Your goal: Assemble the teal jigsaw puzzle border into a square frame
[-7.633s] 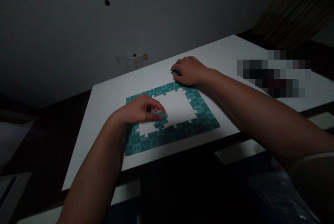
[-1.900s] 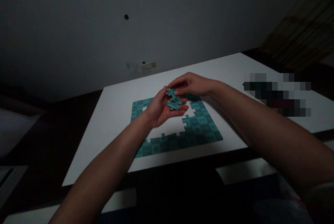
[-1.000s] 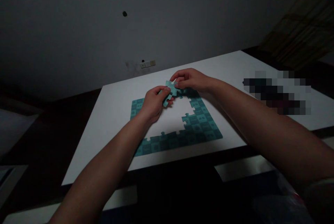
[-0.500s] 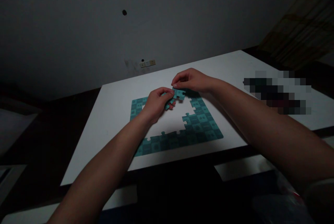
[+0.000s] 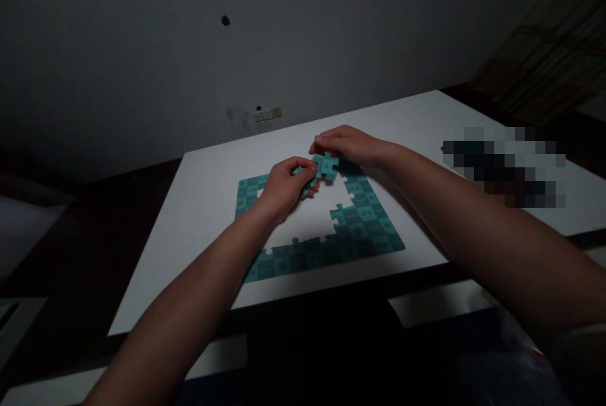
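A teal jigsaw puzzle (image 5: 326,254) with a checkered pattern lies on the white table, its border joined around a bare middle. My left hand (image 5: 286,185) is closed over the puzzle's open middle, pinching a puzzle piece (image 5: 326,167) between thumb and fingers. More teal shows under that hand's fingers, partly hidden, perhaps further pieces. Just behind the held piece is my right hand (image 5: 345,142), fingers loosely bent and thumb apart from them. It seems to hold nothing, though the piece hides part of its fingers.
The white table (image 5: 184,223) ends at a dark front edge close to me. At its right side lies a blurred-out dark object (image 5: 502,169). Behind stands a grey wall with sockets (image 5: 267,115). A clear plastic bag appears at lower right, below the table's edge.
The right thumb and fingers have come off the puzzle piece and lifted slightly. More of the piece now shows, held in the left hand, which has barely moved.
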Action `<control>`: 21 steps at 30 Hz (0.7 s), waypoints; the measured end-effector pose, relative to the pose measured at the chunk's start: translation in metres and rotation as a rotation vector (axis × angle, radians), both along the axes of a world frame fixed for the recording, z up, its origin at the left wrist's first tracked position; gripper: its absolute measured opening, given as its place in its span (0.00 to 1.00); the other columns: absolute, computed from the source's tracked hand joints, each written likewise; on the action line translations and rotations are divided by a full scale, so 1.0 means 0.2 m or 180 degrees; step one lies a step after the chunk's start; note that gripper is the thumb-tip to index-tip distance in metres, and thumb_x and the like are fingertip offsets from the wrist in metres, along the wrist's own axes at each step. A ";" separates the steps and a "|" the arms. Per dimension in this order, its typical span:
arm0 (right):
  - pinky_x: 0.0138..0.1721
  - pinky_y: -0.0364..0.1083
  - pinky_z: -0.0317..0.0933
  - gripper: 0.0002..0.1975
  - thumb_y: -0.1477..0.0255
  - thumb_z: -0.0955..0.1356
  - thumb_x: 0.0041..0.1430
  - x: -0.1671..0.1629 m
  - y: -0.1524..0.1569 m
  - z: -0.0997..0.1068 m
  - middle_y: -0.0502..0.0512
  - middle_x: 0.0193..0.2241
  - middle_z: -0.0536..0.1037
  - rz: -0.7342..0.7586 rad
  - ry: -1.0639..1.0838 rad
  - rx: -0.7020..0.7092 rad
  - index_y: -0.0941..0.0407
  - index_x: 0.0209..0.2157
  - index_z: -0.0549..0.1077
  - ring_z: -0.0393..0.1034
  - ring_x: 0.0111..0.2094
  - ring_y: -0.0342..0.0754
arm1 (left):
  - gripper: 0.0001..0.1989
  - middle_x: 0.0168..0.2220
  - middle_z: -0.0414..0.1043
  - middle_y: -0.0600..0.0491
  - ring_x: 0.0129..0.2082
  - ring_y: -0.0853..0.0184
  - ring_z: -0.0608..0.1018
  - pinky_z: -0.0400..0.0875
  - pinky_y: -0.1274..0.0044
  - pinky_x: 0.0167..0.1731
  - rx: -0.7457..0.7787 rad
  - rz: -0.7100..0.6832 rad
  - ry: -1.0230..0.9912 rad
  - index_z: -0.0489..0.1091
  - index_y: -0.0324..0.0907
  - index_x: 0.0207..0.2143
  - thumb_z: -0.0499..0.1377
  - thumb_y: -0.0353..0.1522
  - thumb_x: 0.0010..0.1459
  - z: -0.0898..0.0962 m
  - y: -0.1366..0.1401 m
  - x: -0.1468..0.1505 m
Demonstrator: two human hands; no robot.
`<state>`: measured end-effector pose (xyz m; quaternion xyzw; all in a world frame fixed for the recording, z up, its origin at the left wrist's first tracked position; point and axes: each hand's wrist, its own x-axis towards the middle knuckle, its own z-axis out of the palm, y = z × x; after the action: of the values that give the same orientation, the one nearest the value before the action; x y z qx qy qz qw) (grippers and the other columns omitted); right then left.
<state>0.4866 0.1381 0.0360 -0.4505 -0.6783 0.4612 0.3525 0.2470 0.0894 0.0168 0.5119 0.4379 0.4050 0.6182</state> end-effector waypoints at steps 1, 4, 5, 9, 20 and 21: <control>0.40 0.52 0.69 0.26 0.40 0.83 0.71 0.00 0.00 0.00 0.54 0.33 0.87 0.0016 -0.0015 -0.0002 0.50 0.39 0.90 0.77 0.37 0.55 | 0.05 0.38 0.88 0.53 0.31 0.65 0.85 0.77 0.76 0.32 0.0023 -0.0017 0.0001 0.84 0.44 0.40 0.76 0.30 0.70 0.00 0.00 0.00; 0.39 0.51 0.66 0.24 0.43 0.85 0.69 -0.01 -0.01 0.01 0.52 0.30 0.83 0.0031 -0.0019 -0.0067 0.50 0.39 0.91 0.74 0.35 0.54 | 0.05 0.37 0.87 0.53 0.31 0.66 0.84 0.77 0.76 0.32 0.0090 -0.0062 -0.0061 0.84 0.43 0.40 0.77 0.29 0.69 -0.02 0.00 -0.01; 0.38 0.51 0.66 0.23 0.44 0.85 0.69 -0.01 -0.01 0.02 0.52 0.29 0.82 0.0037 -0.0020 -0.0075 0.50 0.39 0.91 0.73 0.35 0.54 | 0.05 0.37 0.87 0.53 0.31 0.66 0.84 0.76 0.76 0.32 0.0108 -0.0065 -0.0083 0.84 0.43 0.40 0.77 0.30 0.69 -0.02 0.00 -0.01; 0.37 0.51 0.66 0.21 0.45 0.85 0.68 -0.01 -0.01 0.02 0.51 0.29 0.82 0.0009 -0.0012 -0.0027 0.48 0.39 0.91 0.71 0.34 0.54 | 0.08 0.37 0.86 0.54 0.32 0.65 0.84 0.78 0.76 0.34 0.0126 0.0036 -0.0058 0.84 0.44 0.40 0.79 0.32 0.68 -0.02 0.01 -0.01; 0.41 0.51 0.73 0.14 0.53 0.86 0.67 0.01 -0.02 0.04 0.53 0.35 0.89 0.0062 -0.0092 -0.0013 0.47 0.39 0.92 0.78 0.38 0.56 | 0.06 0.35 0.86 0.54 0.32 0.64 0.84 0.80 0.74 0.35 0.0161 0.0039 -0.0090 0.84 0.45 0.41 0.77 0.32 0.70 -0.04 0.02 0.00; 0.41 0.51 0.72 0.14 0.52 0.87 0.67 0.01 -0.02 0.04 0.53 0.34 0.89 0.0058 -0.0101 -0.0015 0.48 0.39 0.92 0.78 0.38 0.56 | 0.06 0.34 0.85 0.54 0.31 0.64 0.84 0.80 0.74 0.34 0.0174 0.0023 -0.0107 0.83 0.45 0.41 0.77 0.32 0.70 -0.04 0.02 0.00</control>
<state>0.4880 0.1347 0.0430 -0.4524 -0.6868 0.4588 0.3364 0.2467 0.0926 0.0097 0.5201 0.4181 0.4275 0.6098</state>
